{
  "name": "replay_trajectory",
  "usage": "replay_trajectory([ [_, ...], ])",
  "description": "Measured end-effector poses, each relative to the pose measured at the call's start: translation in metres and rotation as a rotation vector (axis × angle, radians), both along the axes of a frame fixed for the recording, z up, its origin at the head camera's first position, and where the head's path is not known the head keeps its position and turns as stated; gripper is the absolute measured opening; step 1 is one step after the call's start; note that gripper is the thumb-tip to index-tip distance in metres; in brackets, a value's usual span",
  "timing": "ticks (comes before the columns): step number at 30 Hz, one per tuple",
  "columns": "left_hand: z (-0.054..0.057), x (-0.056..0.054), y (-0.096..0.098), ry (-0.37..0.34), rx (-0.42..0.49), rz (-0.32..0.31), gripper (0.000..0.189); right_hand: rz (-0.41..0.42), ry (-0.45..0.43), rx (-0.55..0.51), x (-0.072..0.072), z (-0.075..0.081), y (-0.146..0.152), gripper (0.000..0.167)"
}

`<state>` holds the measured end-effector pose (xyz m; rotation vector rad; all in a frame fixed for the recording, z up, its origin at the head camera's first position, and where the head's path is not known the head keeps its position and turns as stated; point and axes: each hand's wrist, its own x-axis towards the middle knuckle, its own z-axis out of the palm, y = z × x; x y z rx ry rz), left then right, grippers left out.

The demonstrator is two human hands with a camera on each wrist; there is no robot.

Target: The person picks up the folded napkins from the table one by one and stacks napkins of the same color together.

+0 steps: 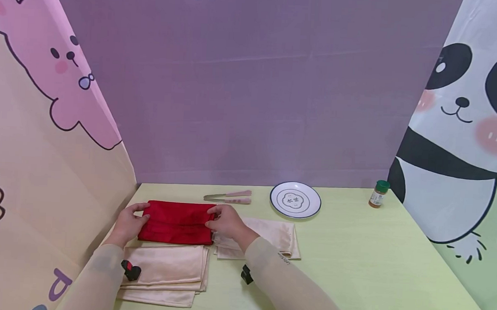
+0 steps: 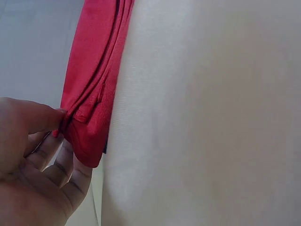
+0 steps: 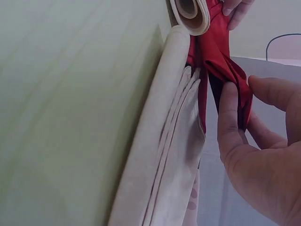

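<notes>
A folded red cloth [image 1: 176, 222] spans the gap between both hands at the table's left side, a crease running across it. My left hand [image 1: 130, 224] pinches its left edge; in the left wrist view the thumb and fingers grip a layered corner of the red cloth [image 2: 89, 94]. At the opposite edge my right hand [image 1: 229, 223] pinches the fabric, with the red cloth [image 3: 221, 56] bunched between thumb and fingers in the right wrist view. Folded cream cloths [image 1: 164, 267] lie just in front of it. Another folded cream cloth [image 1: 276, 235] lies partly behind the right forearm.
Behind the red cloth lie tongs [image 1: 230, 196] with pink handles. A white plate [image 1: 294, 212] with a blue rim sits at the back middle. A small jar [image 1: 378, 194] with a green lid stands at the back right. Printed fabric walls border the table [image 1: 376, 271].
</notes>
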<state>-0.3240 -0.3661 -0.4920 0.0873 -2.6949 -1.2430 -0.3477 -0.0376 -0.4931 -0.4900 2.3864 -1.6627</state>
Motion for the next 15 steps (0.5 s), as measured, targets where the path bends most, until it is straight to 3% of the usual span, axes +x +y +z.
replay_trajectory([
  [9,-0.009,-0.009,-0.003,-0.063,-0.033,-0.016,0.045,0.035,-0.003,0.108,-0.001,-0.004,0.001,0.044],
  [15,-0.012,-0.01,-0.002,-0.057,-0.054,-0.021,0.045,0.059,0.032,0.159,0.0,-0.004,0.001,0.048],
])
